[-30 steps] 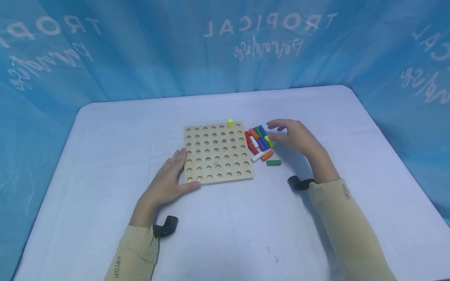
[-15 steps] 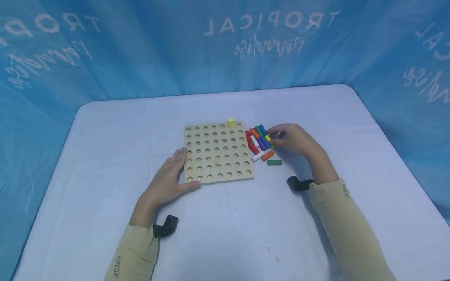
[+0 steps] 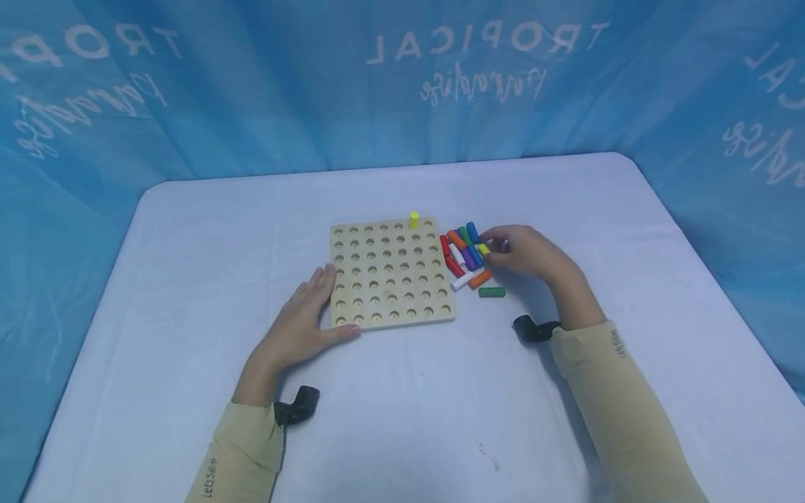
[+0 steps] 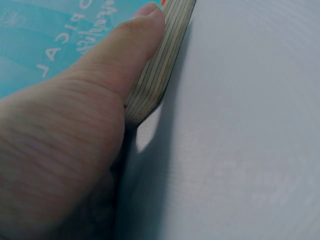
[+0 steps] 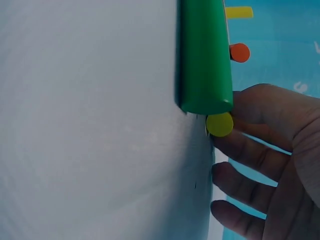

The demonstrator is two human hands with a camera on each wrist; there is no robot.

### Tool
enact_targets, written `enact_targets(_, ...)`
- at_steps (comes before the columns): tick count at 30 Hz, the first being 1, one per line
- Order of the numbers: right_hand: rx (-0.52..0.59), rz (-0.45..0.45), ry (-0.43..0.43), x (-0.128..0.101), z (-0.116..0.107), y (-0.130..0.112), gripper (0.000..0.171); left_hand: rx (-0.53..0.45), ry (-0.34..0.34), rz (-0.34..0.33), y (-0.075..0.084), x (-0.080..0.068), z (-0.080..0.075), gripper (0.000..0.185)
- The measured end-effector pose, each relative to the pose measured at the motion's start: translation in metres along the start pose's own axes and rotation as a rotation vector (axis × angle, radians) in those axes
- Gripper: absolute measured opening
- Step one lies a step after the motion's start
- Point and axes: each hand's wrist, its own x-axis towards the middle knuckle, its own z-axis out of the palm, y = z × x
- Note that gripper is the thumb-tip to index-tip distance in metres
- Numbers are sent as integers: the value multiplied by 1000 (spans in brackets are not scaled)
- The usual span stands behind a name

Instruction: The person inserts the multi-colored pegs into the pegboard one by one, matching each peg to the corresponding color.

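Observation:
A square wooden pegboard (image 3: 381, 276) with rows of holes lies flat on the table. One yellow peg (image 3: 414, 221) stands upright in its far row. My left hand (image 3: 298, 325) rests at the near left corner, fingers along the left side and thumb against the front edge; the left wrist view shows the thumb (image 4: 127, 55) on the layered wooden edge. Right of the board, my right hand (image 3: 525, 251) pinches a second yellow peg (image 3: 483, 249) between thumb and fingers. Its round end (image 5: 220, 124) shows in the right wrist view; the other fingers are loosely bent.
Several loose pegs lie heaped beside the board, among them a red peg (image 3: 454, 266), a white peg (image 3: 462, 281), an orange peg (image 3: 481, 279) and a blue peg (image 3: 472, 231). Nearest me is a green peg (image 3: 492, 292). A blue curtain (image 3: 283, 91) hangs behind the table.
My right hand has come down and left to the heap and taken hold of a yellow peg, which has tilted slightly. The left hand and the board stay in place.

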Motion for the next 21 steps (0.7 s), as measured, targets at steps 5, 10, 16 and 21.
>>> enact_targets(5, -19, 12, -6, 0, 0, -1, 48, 4, -1, -2, 1, 0, 0, 117)
enact_targets(10, -40, -6, 1, 0, 0, 1, 45, 4, -1, 0, 0, 0, 1, 117)
enact_targets(16, -50, -30, 36, 0, 0, 2, 40, 1, 1, 8, 0, -1, 0, 117)
enact_targets(21, -34, -30, 68, 0, -1, 1, 37, 2, 4, 6, 0, -1, 0, 117)
